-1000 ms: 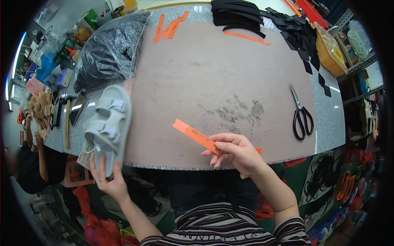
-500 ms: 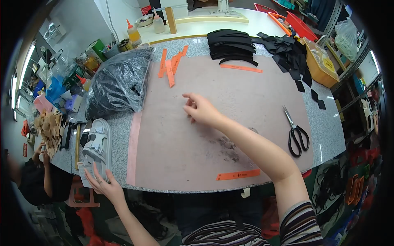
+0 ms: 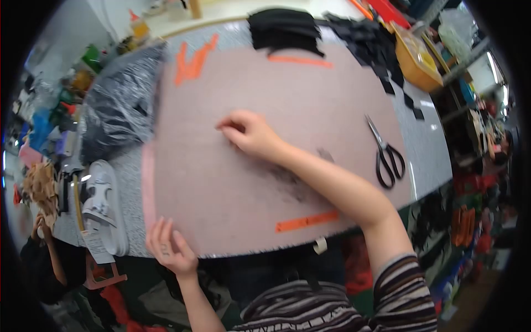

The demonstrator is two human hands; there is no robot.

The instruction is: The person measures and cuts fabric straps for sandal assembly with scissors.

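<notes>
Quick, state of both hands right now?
Left hand: open, nothing visible in it, at the mat's near-left corner.
Right hand: fingers curled, nothing visible held; fully closed or not, can't tell.

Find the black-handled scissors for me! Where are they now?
In the head view, the scissors lie on the right side of the mat, just beyond the person's right forearm, blades pointing away from the person.

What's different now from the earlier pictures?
The left hand has let go of the sandal, now farther from the mat, and moved right. The right hand moved forward and left, releasing its orange strip among the others. The scissors stayed put.
</notes>
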